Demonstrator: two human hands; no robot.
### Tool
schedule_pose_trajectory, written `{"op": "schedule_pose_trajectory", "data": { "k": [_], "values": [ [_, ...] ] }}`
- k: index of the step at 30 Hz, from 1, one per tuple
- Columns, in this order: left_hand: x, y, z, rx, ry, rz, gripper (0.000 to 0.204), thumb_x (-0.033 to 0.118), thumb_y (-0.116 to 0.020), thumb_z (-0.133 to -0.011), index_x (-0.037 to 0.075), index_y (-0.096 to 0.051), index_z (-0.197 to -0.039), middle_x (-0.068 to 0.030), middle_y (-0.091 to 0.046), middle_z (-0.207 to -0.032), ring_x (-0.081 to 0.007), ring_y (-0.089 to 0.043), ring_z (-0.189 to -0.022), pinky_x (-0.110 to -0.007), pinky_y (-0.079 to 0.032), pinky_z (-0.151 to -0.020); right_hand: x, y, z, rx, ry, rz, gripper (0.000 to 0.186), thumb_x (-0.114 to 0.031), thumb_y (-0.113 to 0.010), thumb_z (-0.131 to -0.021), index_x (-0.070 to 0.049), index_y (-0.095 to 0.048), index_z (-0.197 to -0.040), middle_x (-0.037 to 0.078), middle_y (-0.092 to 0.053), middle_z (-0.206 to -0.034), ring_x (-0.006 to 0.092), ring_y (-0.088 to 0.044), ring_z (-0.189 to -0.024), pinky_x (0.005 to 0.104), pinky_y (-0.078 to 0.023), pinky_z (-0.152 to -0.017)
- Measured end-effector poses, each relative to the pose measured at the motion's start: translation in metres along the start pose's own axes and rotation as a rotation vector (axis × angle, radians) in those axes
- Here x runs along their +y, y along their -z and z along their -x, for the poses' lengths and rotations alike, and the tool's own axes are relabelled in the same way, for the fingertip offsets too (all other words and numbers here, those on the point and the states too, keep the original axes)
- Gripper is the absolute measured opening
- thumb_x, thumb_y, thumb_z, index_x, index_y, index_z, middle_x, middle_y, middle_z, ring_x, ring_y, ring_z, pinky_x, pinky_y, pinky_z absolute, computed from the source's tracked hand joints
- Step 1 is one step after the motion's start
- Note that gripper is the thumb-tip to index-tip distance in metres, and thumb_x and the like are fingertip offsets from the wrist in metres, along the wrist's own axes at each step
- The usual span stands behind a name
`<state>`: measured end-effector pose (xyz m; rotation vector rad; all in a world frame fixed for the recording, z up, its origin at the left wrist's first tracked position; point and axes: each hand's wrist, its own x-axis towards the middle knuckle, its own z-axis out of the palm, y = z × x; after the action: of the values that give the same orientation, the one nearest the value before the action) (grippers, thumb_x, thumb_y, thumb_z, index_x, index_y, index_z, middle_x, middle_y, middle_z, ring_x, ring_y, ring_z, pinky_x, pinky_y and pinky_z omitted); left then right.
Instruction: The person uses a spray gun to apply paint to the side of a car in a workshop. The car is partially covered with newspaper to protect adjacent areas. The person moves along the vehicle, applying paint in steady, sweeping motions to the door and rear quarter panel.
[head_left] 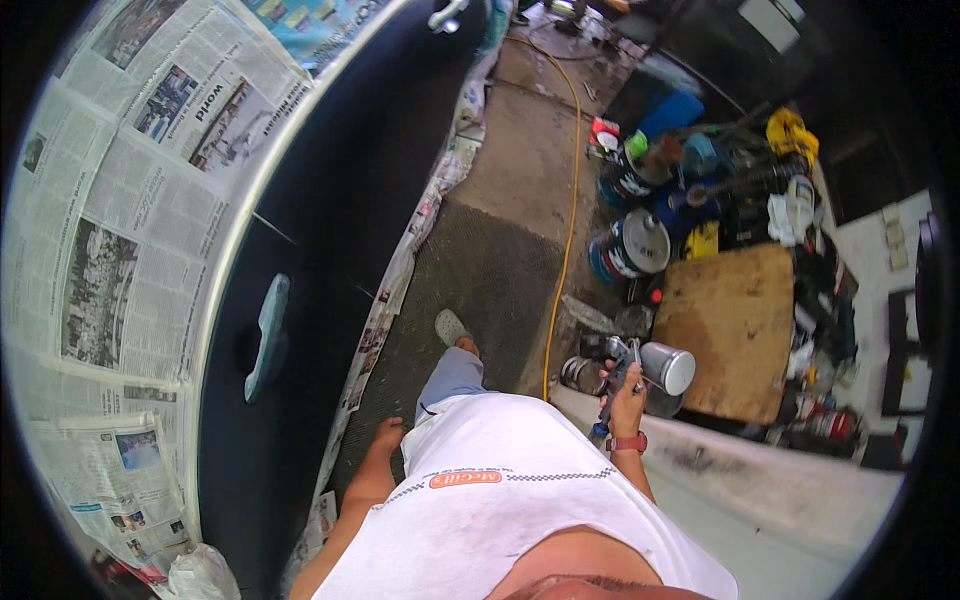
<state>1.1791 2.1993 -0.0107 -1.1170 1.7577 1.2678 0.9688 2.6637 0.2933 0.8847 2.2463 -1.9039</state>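
Note:
My right hand grips a dark spray gun with a cylindrical silver cup on it, at the lower right beside my body. A red watch is on that wrist. My left hand hangs at my left side, loosely open and holding nothing visible. Left of it stands a glossy dark car panel with pale-covered door handles. Newspaper masking covers the area above the panel's white edge, and more paper runs along its lower edge.
An orange hose runs along the concrete floor. To the right are paint pails, bottles, a yellow item and a wooden board among clutter. A white ledge lies at the lower right. My clogged foot is on the dark mat.

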Motion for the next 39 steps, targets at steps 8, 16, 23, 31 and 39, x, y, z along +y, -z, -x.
{"op": "schedule_pose_trajectory", "data": {
  "k": [8, 16, 23, 31, 39],
  "values": [
    [0.200, -0.003, -0.069, 0.112, -0.345, 0.176, 0.044, 0.019, -0.056, -0.095, 0.007, -0.060, -0.137, -0.0168, -0.062, -0.138, -0.0297, -0.059, -0.129, -0.040, -0.045, -0.108, -0.112, -0.067, -0.135, 0.008, 0.045, 0.006, 0.064, -0.061, -0.042, -0.104, -0.008, -0.055, -0.137, 0.009, -0.071, -0.114, 0.0179, -0.069, -0.089, 0.0265, -0.046, -0.042],
    [0.312, -0.012, 0.008, 0.400, -0.143, 0.594, 0.040, 0.026, -0.057, -0.099, 0.009, -0.061, -0.134, -0.0119, -0.067, -0.131, -0.0285, -0.064, -0.121, -0.038, -0.049, -0.103, -0.213, -0.119, -0.295, -0.278, 0.289, 0.354, 0.060, -0.056, -0.053, -0.102, -0.006, -0.057, -0.135, 0.007, -0.071, -0.114, 0.0172, -0.068, -0.089, 0.0275, -0.043, -0.048],
    [0.222, -0.232, 0.014, 0.704, 0.367, 1.003, 0.032, 0.023, -0.057, -0.097, 0.008, -0.071, -0.122, -0.0143, -0.071, -0.121, -0.0273, -0.069, -0.109, -0.037, -0.054, -0.093, -0.360, -0.166, -0.508, -0.601, 0.482, 0.659, 0.052, -0.051, -0.058, -0.101, -0.006, -0.067, -0.126, 0.007, -0.072, -0.112, 0.0135, -0.067, -0.085, 0.0249, -0.044, -0.054],
    [0.286, -0.505, 0.003, 0.726, 0.138, 0.518, 0.030, 0.021, -0.061, -0.087, 0.009, -0.074, -0.112, -0.0156, -0.073, -0.117, -0.0373, -0.068, -0.108, -0.045, -0.054, -0.095, -0.578, -0.229, -0.688, -0.673, 0.934, 0.770, 0.044, -0.045, -0.058, -0.102, -0.006, -0.074, -0.117, 0.002, -0.071, -0.095, 0.0059, -0.058, -0.066, 0.0261, -0.038, -0.051],
    [0.352, -0.511, 0.037, 0.716, 0.231, 0.946, 0.033, 0.026, -0.062, -0.091, 0.007, -0.072, -0.116, -0.0146, -0.072, -0.119, -0.0346, -0.068, -0.111, -0.042, -0.052, -0.098, -0.552, -0.286, -0.580, -0.954, 0.850, 0.691, 0.057, -0.056, -0.045, -0.105, -0.013, -0.064, -0.136, 0.003, -0.069, -0.128, 0.0133, -0.063, -0.104, 0.0225, -0.045, -0.062]
  ]
}}
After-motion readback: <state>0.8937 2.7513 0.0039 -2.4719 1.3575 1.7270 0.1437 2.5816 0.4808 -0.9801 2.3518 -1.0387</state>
